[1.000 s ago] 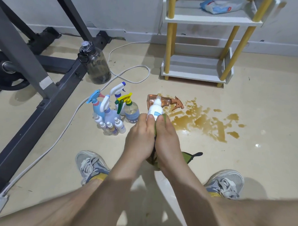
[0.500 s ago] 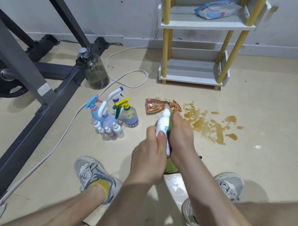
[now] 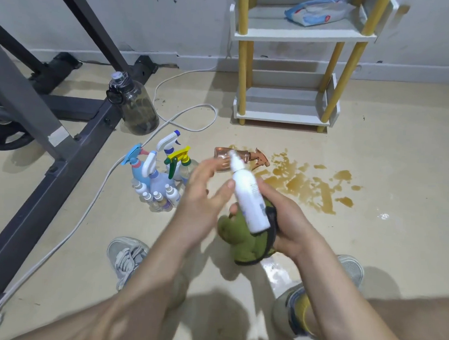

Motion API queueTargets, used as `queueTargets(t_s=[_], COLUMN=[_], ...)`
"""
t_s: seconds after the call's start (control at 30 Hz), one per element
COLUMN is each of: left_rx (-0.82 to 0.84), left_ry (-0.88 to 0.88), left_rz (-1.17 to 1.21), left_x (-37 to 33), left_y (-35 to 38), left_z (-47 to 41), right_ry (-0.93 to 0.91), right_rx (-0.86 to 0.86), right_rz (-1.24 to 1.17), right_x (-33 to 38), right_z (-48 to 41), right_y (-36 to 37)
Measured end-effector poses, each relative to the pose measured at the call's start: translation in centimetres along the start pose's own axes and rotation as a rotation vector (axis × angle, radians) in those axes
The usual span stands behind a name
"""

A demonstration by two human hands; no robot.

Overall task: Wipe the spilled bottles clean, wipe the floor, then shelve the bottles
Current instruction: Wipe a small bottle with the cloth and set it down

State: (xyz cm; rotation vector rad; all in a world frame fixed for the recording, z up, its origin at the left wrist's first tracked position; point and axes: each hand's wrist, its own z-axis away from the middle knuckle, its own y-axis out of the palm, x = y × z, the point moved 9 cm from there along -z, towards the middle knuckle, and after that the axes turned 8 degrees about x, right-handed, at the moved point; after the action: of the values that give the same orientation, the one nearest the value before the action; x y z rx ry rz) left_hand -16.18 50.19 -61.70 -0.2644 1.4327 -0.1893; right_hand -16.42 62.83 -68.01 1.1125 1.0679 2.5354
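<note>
- Left hand (image 3: 205, 192) hangs with fingers spread and loose, gripping nothing — its thumb tip lies just beside the neck of the white cylindrical spray bottle (image 3: 248, 193).
- Right hand (image 3: 285, 217) is curled around a crumpled olive-green cloth (image 3: 241, 243) and the lower part of the white bottle, which lies against the cloth, tilted, nozzle pointing up and away from the person.
- Far left on the beige floor (image 3: 397, 155): a dark grey metal exercise frame (image 3: 53, 148), with a smoky transparent water jug (image 3: 136, 107) beside its foot and a white cable (image 3: 95, 198) running past.
- Left of the hands, a tight cluster of upright trigger spray bottles and small white-capped bottles (image 3: 157, 177) stands on the floor.
- Just beyond the hands, a copper-tinted transparent spray bottle (image 3: 244, 157) lies on its side at the edge of a brown liquid spill (image 3: 304, 185), which spreads to the right.
- Behind, a white two-tier shelf with yellow posts (image 3: 284, 105) stands at the wall, a blue and white wipes packet (image 3: 318, 11) on its upper tier.
</note>
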Motion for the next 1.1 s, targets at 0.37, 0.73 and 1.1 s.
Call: queueTargets(t_s=[0.37, 0.73, 1.1], left_rx=[0.023, -0.172, -0.482], left_ry=[-0.111, -0.225, -0.279], left_rz=[0.454, 0.382, 1.007], left_x=[1.3, 1.8, 5.9], left_y=[1.7, 0.0, 0.3], left_z=[-0.9, 1.4, 3.0], right_ry=[-0.389, -0.408, -0.538], right_rx=[-0.311, -0.363, -0.416], right_rz=[0.912, 1.301, 0.426], right_x=[5.4, 4.3, 0.8], right_z=[1.0, 0.1, 0.1], right_y=[0.8, 2.3, 2.1])
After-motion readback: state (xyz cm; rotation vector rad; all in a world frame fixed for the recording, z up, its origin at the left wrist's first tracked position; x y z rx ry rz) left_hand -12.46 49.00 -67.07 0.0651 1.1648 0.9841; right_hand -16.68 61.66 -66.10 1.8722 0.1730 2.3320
